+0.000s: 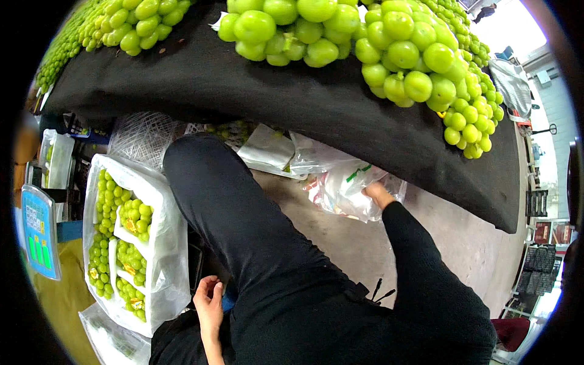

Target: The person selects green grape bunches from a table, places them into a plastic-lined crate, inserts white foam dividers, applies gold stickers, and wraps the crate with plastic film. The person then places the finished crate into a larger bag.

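My right hand (378,193) reaches down at a clear plastic bag (342,189) with white and printed contents, low beside the black cloth (255,93); its fingertips are partly hidden in the plastic, so its grip cannot be told. Near my left thigh, my left hand (211,296) is half curled, with nothing visible in it. Left of my legs stands a box lined with white plastic (166,255), holding bunches of green grapes (132,262), some in white wrapping with small orange-and-white labels. Large bunches of green grapes (410,54) lie on the black cloth above.
A blue scale display (40,232) stands at the far left. Under the cloth's edge are a white netted bundle (143,137) and a crate with white sheets (267,148). Black crates (538,269) are stacked at the right, and clear plastic (116,335) lies at lower left.
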Demonstrator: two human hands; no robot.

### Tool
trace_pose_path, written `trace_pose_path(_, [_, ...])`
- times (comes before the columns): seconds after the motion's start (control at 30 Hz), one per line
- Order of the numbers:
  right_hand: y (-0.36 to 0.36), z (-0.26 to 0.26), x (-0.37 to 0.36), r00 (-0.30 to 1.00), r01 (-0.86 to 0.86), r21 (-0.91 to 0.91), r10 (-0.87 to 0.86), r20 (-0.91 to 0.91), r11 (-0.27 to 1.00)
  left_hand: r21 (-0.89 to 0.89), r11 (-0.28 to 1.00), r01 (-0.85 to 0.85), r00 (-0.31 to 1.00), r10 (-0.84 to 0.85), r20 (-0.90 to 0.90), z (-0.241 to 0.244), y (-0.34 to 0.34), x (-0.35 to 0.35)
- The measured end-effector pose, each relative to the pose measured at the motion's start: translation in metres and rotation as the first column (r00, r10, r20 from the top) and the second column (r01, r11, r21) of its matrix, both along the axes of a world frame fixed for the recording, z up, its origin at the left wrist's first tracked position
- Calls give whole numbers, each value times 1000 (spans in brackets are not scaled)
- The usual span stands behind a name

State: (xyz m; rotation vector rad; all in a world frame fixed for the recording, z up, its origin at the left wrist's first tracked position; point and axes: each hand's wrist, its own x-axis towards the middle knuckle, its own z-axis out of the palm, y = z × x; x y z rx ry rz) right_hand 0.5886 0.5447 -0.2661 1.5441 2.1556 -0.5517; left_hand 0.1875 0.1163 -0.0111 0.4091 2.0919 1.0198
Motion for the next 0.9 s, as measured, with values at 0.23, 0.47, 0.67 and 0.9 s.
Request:
trace_pose_path(0.23, [-51, 162, -57, 938, 208, 417, -61, -341, 885, 9, 1000, -18, 1000, 18, 19, -15, -12, -2])
trace_pose_path(0.47, [-91, 162, -272, 551, -167, 221, 277, -787, 961, -10, 1000, 7, 999, -8, -32, -18, -6, -5])
trace_pose_path(0.67, [-55, 54, -347, 785, 32, 233, 120, -608, 972, -53, 996, -74, 997, 73, -30, -9, -20, 0])
trace_pose_path(0.9, [-35, 53, -350, 664, 20, 223, 154, -732, 975, -113, 993, -45, 999, 43, -21, -18, -17, 9])
